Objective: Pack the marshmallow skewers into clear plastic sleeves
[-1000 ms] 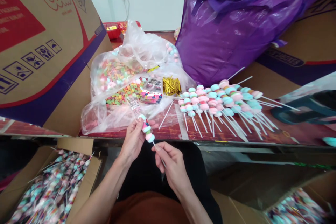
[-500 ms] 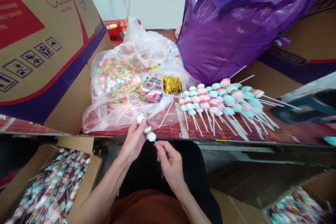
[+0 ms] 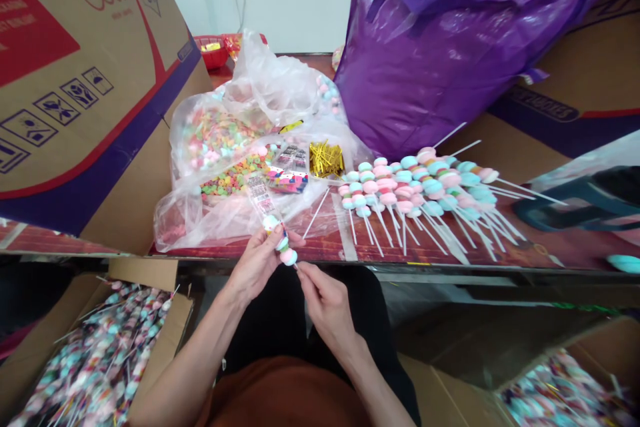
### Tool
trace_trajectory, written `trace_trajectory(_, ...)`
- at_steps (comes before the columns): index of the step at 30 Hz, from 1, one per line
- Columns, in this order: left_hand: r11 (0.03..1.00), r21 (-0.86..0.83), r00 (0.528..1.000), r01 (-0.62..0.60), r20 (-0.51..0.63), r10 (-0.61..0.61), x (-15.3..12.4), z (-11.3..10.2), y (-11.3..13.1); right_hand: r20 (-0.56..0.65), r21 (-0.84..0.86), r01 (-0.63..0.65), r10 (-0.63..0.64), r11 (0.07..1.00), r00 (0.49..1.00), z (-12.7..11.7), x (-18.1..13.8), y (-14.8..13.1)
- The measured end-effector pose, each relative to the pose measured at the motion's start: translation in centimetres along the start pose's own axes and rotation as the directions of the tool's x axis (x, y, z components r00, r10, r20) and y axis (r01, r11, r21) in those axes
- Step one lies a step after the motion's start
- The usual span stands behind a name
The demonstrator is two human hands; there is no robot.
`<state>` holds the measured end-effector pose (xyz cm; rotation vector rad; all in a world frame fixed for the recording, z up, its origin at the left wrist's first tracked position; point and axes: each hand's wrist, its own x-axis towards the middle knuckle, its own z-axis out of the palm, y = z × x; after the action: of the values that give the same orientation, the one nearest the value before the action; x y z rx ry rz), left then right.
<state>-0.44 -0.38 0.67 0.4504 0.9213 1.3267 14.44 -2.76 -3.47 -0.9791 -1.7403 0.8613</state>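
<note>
"What are the fingers doing?"

"The right hand's (image 3: 324, 293) thumb and fingers (image 3: 311, 275) are pinching the thin white stick (image 3: 296, 267) of a skewer of pastel pink, blue and white puffy sweets (image 3: 289, 256), just below its lowest piece. The skewer is slanting just below the centre of the frame, by the near edge of a dark red bench (image 3: 327, 240)."

"And the left?"

"The left hand (image 3: 256, 263) is pressing its thumb on the skewer's upper part; its other fingers are partly hiding behind. A clear, printed plastic sleeve (image 3: 260, 193) is reaching up and leftward from there. I'd say the left is steadying sleeve and sweets together, while the right is gripping the stick to spare the soft pieces."

"Is the sleeve covering the skewer?"

"Partly, it seems; how far, I can't tell."

"Why is the rest lying so?"

"For reach, probably. Just above the hands, a stack of colourful-edged plastic sleeves (image 3: 290, 180) is sitting beside a pile of shiny gold strips (image 3: 326, 159). At centre right, a heap of similar pastel skewers (image 3: 420, 183) is lying with most sticks pointing down the frame, presumably for easy grasping. At lower left, an open brown cardboard box (image 3: 173, 333) is holding many more."
</note>
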Motion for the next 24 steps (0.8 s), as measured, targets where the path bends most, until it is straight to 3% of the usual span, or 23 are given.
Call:
trace_trajectory(3, 0.992, -0.115, 0.998, 0.053, -0.016, -0.055, 0.1, 0.0, -0.1, 0.006, 0.212, -0.307, 0.313, 0.928, 0.950, 0.5, -0.4, -0.9)
trace_trajectory(7, 0.968, -0.237, 0.994, 0.086, -0.043, -0.098, 0.3, -0.1, -0.4, 0.126, 0.589, -0.532, 0.581, 0.608, 0.804, 1.4, -0.8, -1.3)
trace_trajectory(11, 0.983, -0.173, 0.997, 0.068, -0.008, -0.071, 0.2, -0.1, -0.6, 0.345, 0.800, -0.556, 0.585, 0.225, 0.734, 1.6, 0.0, -1.2)
trace_trajectory(14, 0.994, -0.100, 0.999, 0.044, 0.021, -0.042, -0.1, 0.2, -0.7, 0.430, 0.827, -0.556, 0.543, 0.082, 0.721, 1.6, 0.6, -1.4)
trace_trajectory(16, 0.998, -0.052, 0.999, 0.035, 0.026, -0.034, -0.3, 0.4, -0.6, 0.412, 0.830, -0.546, 0.534, 0.115, 0.738, 1.6, 0.9, -1.6)
trace_trajectory(21, 0.996, 0.049, 0.997, 0.076, 0.019, -0.077, -0.5, 0.5, 0.4, 0.237, 0.754, -0.501, 0.535, 0.424, 0.811, 0.7, 1.0, -1.9)
trace_trajectory(24, 1.000, 0.020, 0.999, -0.021, -0.026, 0.021, 0.0, 0.3, 1.2, 0.206, 0.685, -0.516, 0.543, 0.514, 0.814, -0.1, 0.6, -1.4)
